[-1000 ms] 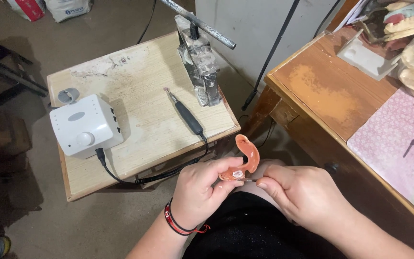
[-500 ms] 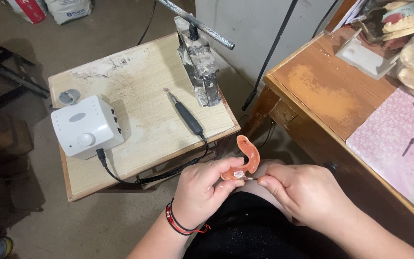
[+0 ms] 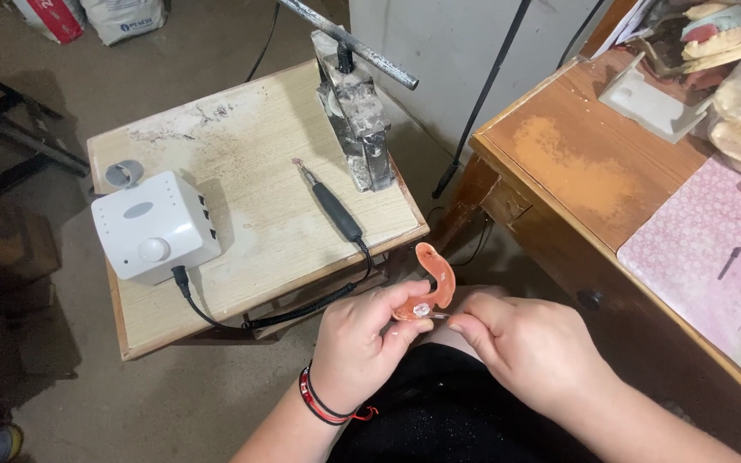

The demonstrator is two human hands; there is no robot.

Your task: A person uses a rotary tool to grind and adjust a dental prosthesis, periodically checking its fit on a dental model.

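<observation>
A pink denture base (image 3: 429, 287) is gripped by the left hand (image 3: 360, 345); a thin tool (image 3: 436, 315) is pinched by the right hand (image 3: 527, 347) beside it.

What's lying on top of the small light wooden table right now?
On the small light wooden table: a white control box, a black corded handpiece and a grey metal press. What is under them is covered.

A small wooden table (image 3: 242, 257) carries a white control box (image 3: 154, 225), a black handpiece (image 3: 329, 202) and a metal press (image 3: 358, 129)
</observation>
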